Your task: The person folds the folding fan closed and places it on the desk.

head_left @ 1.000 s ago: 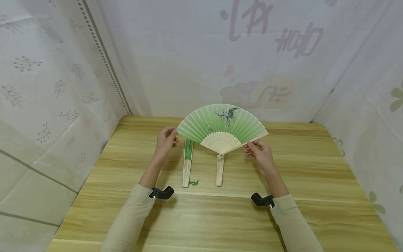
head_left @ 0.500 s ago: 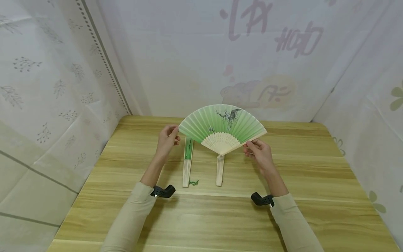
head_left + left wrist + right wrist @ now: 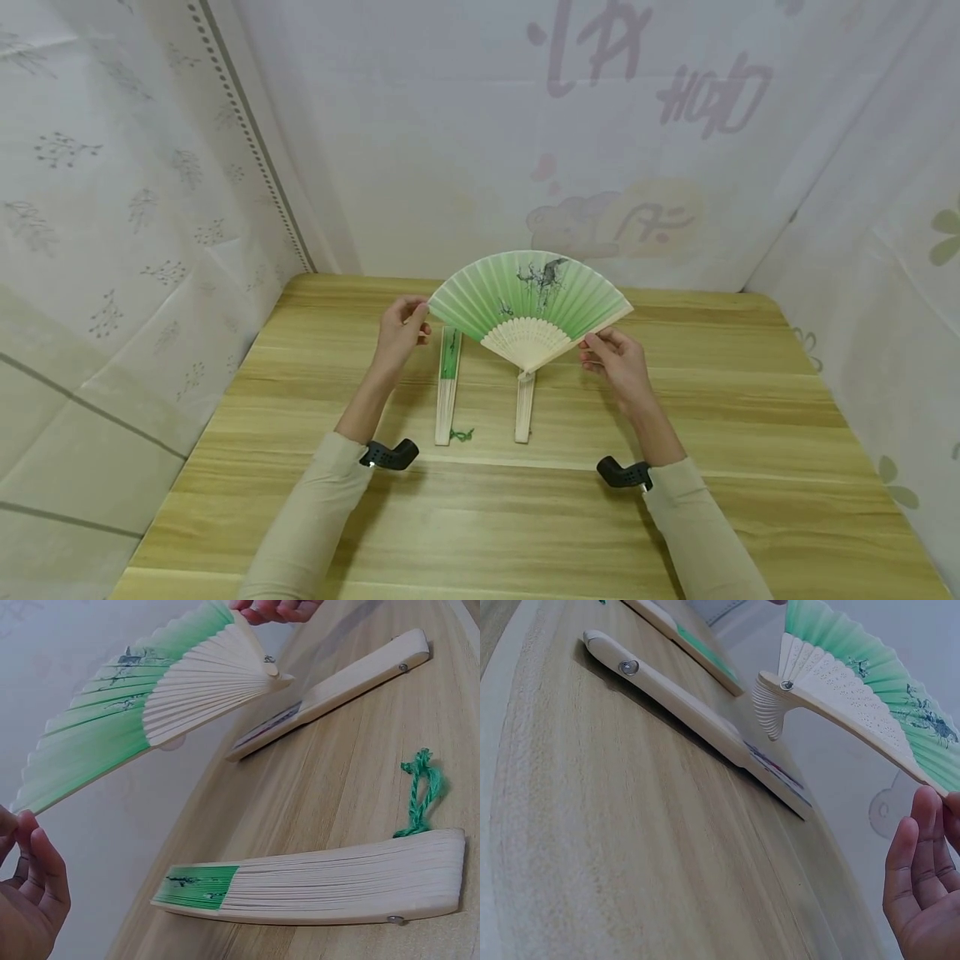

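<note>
Spread wide above the table, a green folding fan (image 3: 531,292) shows a dark branch print over pale pierced ribs. Its left outer corner is pinched between thumb and fingers of my left hand (image 3: 399,333). My right hand (image 3: 618,360) pinches the right guard stick, seen closer in the right wrist view, where part of the hand (image 3: 930,892) is cut off by the frame. Below lies a folded green fan (image 3: 447,387) with a green cord loop (image 3: 424,791) at its end. A second folded fan (image 3: 524,408) lies to its right, its far part hidden behind the spread one.
The wood-grain table (image 3: 480,533) reaches back to a white printed curtain (image 3: 420,150). More patterned cloth (image 3: 135,250) hangs along the left side, and another sheet (image 3: 862,217) along the right. Black camera mounts (image 3: 392,455) sit at both wrists.
The spread fan has sunk very slightly, its two outer ends a little closer together. My left hand has shifted slightly right with its corner. The folded fans have stayed put.
</note>
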Demonstrator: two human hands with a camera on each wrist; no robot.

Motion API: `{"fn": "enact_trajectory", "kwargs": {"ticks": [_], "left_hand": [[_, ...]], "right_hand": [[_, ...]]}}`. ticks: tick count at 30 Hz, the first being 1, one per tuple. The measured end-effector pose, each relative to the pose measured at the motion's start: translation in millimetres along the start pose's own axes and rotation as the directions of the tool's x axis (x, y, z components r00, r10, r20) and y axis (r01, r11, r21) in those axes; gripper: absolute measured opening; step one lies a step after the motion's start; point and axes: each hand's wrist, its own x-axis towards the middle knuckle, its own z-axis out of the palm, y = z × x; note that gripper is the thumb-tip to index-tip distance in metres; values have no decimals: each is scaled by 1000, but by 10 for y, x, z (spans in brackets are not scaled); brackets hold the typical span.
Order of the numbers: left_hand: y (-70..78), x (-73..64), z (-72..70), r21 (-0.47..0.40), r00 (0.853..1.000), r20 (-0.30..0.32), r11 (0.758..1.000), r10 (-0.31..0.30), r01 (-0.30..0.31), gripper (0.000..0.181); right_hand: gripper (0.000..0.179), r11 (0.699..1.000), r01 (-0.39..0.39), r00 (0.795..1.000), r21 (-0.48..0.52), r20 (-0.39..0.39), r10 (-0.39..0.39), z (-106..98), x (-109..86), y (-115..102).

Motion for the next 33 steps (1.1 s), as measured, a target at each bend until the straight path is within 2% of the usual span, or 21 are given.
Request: {"fn": "enact_trajectory", "kwargs": {"ticks": [3, 5, 10, 23, 33], "left_hand": [[3, 12, 2, -3, 1000, 9, 1000, -9, 9, 29], [-62, 49, 0, -8, 1000, 12, 1000, -1, 1, 30], [-68, 43, 19, -4, 1000, 15, 1000, 18, -18, 30], [-30, 25, 61, 16, 999, 2, 999, 43, -44, 23], [-9, 39, 97, 12, 998, 22, 998, 60, -60, 25]], "right_hand": [[34, 1000, 7, 1000, -3, 9, -7, 4, 2, -7], [35, 1000, 15, 1000, -12, 12, -15, 9, 4, -14], [35, 999, 23, 1000, -27, 9, -23, 22, 9, -33], [33, 999, 22, 1000, -32, 10, -22, 62, 20, -30], [32, 999, 34, 999, -40, 12, -33, 73, 37, -47]]}}
